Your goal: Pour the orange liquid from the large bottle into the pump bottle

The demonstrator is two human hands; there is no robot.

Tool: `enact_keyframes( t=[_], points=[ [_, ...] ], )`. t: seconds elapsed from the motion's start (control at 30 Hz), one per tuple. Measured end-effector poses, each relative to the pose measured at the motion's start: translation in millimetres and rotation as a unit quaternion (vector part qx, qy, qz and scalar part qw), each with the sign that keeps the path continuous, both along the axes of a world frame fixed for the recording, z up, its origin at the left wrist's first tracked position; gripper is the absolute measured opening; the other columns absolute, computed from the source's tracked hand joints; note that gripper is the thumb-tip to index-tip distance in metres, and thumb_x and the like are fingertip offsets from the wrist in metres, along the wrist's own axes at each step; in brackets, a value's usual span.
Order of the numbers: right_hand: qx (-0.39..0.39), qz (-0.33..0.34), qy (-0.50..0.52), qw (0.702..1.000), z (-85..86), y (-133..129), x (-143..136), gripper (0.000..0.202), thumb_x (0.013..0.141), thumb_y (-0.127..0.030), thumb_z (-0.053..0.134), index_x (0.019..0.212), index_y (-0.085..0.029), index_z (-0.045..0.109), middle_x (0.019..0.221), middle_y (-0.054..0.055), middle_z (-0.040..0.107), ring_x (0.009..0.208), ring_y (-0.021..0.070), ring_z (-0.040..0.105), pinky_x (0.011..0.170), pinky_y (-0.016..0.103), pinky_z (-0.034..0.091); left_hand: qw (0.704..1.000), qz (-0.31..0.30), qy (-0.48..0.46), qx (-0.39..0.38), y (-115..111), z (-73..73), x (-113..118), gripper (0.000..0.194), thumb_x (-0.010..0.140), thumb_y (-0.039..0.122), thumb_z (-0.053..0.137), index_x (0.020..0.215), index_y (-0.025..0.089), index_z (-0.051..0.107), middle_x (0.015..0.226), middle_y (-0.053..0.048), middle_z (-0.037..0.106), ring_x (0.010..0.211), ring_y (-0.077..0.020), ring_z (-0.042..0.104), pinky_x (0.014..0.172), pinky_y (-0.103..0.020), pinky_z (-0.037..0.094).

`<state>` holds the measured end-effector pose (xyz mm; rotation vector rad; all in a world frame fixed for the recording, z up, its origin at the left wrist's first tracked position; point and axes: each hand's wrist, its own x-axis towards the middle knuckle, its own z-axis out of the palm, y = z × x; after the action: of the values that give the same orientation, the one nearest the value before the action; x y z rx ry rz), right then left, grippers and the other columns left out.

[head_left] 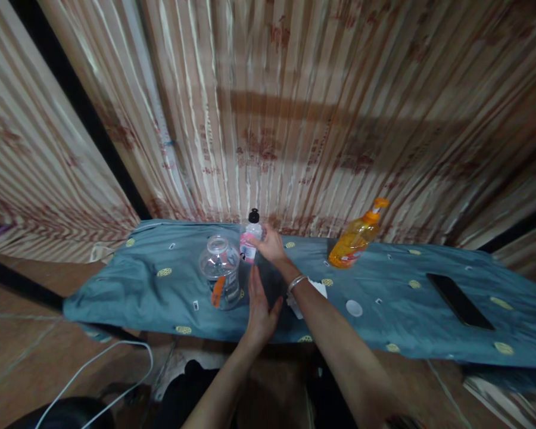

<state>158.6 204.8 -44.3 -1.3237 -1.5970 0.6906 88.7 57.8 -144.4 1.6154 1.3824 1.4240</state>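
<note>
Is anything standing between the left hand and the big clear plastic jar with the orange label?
Nothing visible does. The left hand stands open just right of the big clear plastic jar, with only bare blue-grey cloth between them. The right hand is farther back, on the small pink-labelled bottle.

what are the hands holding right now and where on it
The right hand grips the small pink-labelled bottle around its body, below the black cap. The left hand is open, holding nothing, beside the clear jar.
</note>
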Motion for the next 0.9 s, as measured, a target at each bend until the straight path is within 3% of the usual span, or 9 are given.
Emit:
enact_keyframes(
  t=[0.13, 0.3, 0.57, 0.63, 0.77, 0.9],
  points=[
    [0.036, -0.045, 0.012, 0.998, 13.3, -39, 49, 0.048, 0.081, -0.049, 0.081, 0.114, -0.017, 0.068, 0.103, 0.009, 0.079, 0.093, 0.0261, 0.075, 0.088, 0.039, 0.06, 1.0, 0.015, 0.002, 0.017, 6, 5.9, 7, 0.101, 0.085, 0.031, 0.069, 0.167, 0.021, 0.01, 0.179, -0.02, 0.014, 0.167, -0.0346, 0.006, 0.133, -0.059, 0.01],
    [0.092, -0.131, 0.022, 0.987, 17.4, -92, 104, 0.058, 0.078, -0.059, 0.08, 0.118, -0.018, 0.068, 0.098, 0.007, 0.078, 0.088, 0.0263, 0.073, 0.084, 0.04, 0.059, 1.0, 0.013, 0.0, 0.021, 13, 8.1, 22, 0.113, 0.082, 0.039, 0.076, 0.166, 0.02, 0.003, 0.179, -0.023, 0.008, 0.167, -0.0369, 0.001, 0.132, -0.062, 0.008],
    [0.098, -0.18, -0.067, 0.976, 9.5, -132, 131, 0.053, 0.077, -0.061, 0.08, 0.112, -0.022, 0.071, 0.092, 0.004, 0.077, 0.083, 0.0249, 0.071, 0.078, 0.036, 0.057, 0.999, -0.046, 0.023, 0.017, 15, 4.2, 64, 0.133, 0.066, 0.055, 0.092, 0.166, 0.018, 0.013, 0.175, -0.025, 0.022, 0.164, -0.0425, 0.017, 0.132, -0.061, 0.016],
    [0.091, -0.197, -0.079, 0.973, 9.2, -135, 138, 0.055, 0.077, -0.061, 0.08, 0.114, -0.022, 0.07, 0.097, 0.006, 0.078, 0.087, 0.0265, 0.072, 0.082, 0.038, 0.057, 0.998, -0.056, 0.028, 0.015, 16, 2.3, 71, 0.117, 0.072, 0.054, 0.088, 0.164, 0.021, 0.025, 0.174, -0.021, 0.026, 0.162, -0.0432, 0.024, 0.13, -0.065, 0.021],
    [0.064, -0.227, -0.072, 0.969, 5.0, -135, 154, 0.055, 0.078, -0.063, 0.077, 0.113, -0.022, 0.071, 0.098, 0.007, 0.079, 0.089, 0.0284, 0.073, 0.081, 0.039, 0.057, 0.998, -0.058, 0.035, -0.019, 18, -6.6, 68, 0.059, 0.095, 0.043, 0.071, 0.148, 0.024, 0.054, 0.161, -0.014, 0.048, 0.143, -0.0376, 0.051, 0.115, -0.067, 0.044],
    [0.038, -0.216, -0.046, 0.975, -6.4, -129, 163, 0.054, 0.079, -0.066, 0.075, 0.109, -0.021, 0.071, 0.094, 0.007, 0.08, 0.085, 0.028, 0.074, 0.08, 0.038, 0.057, 0.993, -0.078, 0.037, -0.082, 15, -16.8, 50, 0.047, 0.096, 0.041, 0.07, 0.137, 0.021, 0.061, 0.14, -0.012, 0.064, 0.119, -0.0291, 0.067, 0.099, -0.054, 0.058]
  ],
)
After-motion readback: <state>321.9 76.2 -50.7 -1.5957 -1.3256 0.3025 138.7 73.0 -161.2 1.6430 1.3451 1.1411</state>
